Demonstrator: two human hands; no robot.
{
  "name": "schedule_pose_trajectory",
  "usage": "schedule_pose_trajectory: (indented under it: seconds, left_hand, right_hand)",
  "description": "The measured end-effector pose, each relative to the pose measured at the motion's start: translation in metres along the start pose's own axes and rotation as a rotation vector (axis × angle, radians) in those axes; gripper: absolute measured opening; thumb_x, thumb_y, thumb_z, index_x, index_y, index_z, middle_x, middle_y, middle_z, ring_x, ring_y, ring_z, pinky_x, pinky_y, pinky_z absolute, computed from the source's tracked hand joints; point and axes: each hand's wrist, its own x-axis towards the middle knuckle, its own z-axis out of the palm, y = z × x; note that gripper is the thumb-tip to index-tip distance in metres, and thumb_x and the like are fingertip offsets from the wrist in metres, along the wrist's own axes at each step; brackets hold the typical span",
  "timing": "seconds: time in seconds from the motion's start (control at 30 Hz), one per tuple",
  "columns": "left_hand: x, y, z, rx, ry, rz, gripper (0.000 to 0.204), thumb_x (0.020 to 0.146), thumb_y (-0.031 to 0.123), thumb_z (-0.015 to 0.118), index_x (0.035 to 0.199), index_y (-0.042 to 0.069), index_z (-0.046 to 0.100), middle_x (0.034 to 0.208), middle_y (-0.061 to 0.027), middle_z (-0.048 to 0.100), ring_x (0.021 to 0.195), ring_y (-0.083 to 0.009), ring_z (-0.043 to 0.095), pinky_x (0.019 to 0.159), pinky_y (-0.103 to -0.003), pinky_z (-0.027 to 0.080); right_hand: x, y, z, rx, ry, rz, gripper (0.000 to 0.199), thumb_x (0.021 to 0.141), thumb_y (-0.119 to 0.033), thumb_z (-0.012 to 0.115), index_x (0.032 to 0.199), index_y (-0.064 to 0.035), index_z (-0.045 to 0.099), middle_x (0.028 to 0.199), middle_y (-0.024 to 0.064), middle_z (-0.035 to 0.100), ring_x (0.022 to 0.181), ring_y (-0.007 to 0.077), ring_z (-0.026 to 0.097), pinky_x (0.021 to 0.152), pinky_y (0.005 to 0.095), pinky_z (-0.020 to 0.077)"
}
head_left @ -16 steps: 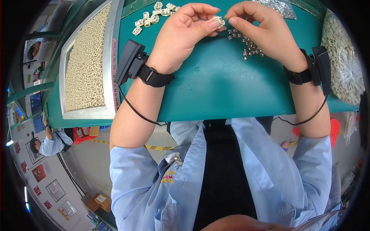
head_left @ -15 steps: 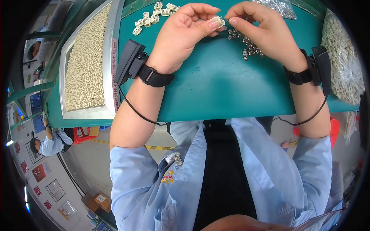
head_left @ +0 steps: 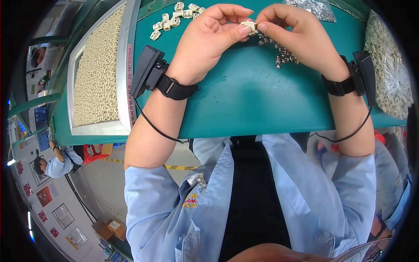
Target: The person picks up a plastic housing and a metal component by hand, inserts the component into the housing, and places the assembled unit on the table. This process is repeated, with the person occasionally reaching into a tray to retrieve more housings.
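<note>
Between the thumb and fingers of my left hand point(head_left: 207, 43) is a small cream-coloured plastic housing point(head_left: 249, 27), held above the far part of the green table point(head_left: 244, 96). My right hand point(head_left: 303, 39) is closed in a pinch, thumb and forefinger touching the housing's right end. Whatever sits in that pinch is hidden by the fingertips. Just below the right hand lies a loose pile of small shiny metal parts point(head_left: 284, 56). Several similar cream housings point(head_left: 166, 22) are scattered beyond my left hand.
On the left stands a metal-framed tray point(head_left: 124, 87) packed with rows of cream parts. A clear bag of cream parts point(head_left: 388, 65) lies on the right, another clear bag point(head_left: 318, 9) at the far edge. People show behind the table at both sides; cables hang from my wrist devices.
My right hand has shifted slightly left and down, its fingertips now meeting the housing. The left hand has barely moved. A person has come into view at the lower right.
</note>
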Motion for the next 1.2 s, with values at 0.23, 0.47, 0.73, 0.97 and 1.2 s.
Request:
schedule_pose_trajectory:
  seconds: [0.23, 0.47, 0.73, 0.97, 1.2]
  left_hand:
    - [0.02, -0.011, -0.019, 0.091, -0.459, 0.518, 0.026, 0.089, 0.002, 0.061, 0.114, -0.001, 0.052, 0.098, -0.0075, 0.063, 0.086, -0.0118, 0.061, 0.079, -0.022, 0.05]
    - [0.0, -0.002, -0.006, -0.06, 0.015, 0.015, 0.025, 0.089, 0.001, 0.06, 0.113, 0.0, 0.052, 0.097, -0.0092, 0.063, 0.084, -0.0135, 0.062, 0.077, -0.024, 0.052]
    - [0.018, -0.016, -0.024, -0.065, -0.302, 0.373, 0.024, 0.089, 0.0, 0.06, 0.112, 0.001, 0.053, 0.097, -0.0098, 0.063, 0.084, -0.0141, 0.062, 0.076, -0.024, 0.052]
    - [0.002, -0.006, -0.006, -0.027, 0.019, 0.074, 0.023, 0.09, 0.001, 0.06, 0.112, 0.001, 0.053, 0.098, -0.0097, 0.064, 0.084, -0.0147, 0.063, 0.077, -0.025, 0.052]
    - [0.0, 0.001, -0.004, -0.244, -0.063, -0.015, 0.023, 0.091, 0.006, 0.059, 0.114, 0.002, 0.052, 0.099, -0.0101, 0.064, 0.085, -0.0168, 0.064, 0.077, -0.025, 0.053]
  right_hand:
    - [0.0, 0.002, 0.005, 0.125, -0.036, 0.008, 0.007, 0.088, -0.005, 0.061, 0.089, 0.0018, 0.063, 0.077, 0.0004, 0.062, 0.068, 0.0054, 0.053, 0.061, 0.0204, 0.0444]
    - [0.011, 0.024, 0.006, 0.345, -0.126, -0.2, 0.009, 0.089, -0.007, 0.06, 0.092, 0.0019, 0.062, 0.08, 0.0003, 0.062, 0.07, 0.0053, 0.053, 0.063, 0.0198, 0.0441]
    - [0.017, 0.017, 0.012, 0.501, -0.224, -0.466, 0.008, 0.09, -0.007, 0.059, 0.094, 0.0009, 0.06, 0.082, 0.0002, 0.062, 0.07, 0.005, 0.052, 0.063, 0.019, 0.0434]
    - [0.005, 0.019, 0.009, 0.29, -0.05, 0.042, 0.008, 0.09, -0.007, 0.06, 0.093, 0.0005, 0.06, 0.082, 0.0001, 0.061, 0.071, 0.0047, 0.052, 0.063, 0.0187, 0.0433]
    - [0.034, 0.045, 0.027, 0.652, -0.157, -0.931, 0.013, 0.089, -0.011, 0.064, 0.092, 0.0005, 0.06, 0.079, 0.0002, 0.061, 0.069, 0.0054, 0.054, 0.061, 0.0196, 0.0443]
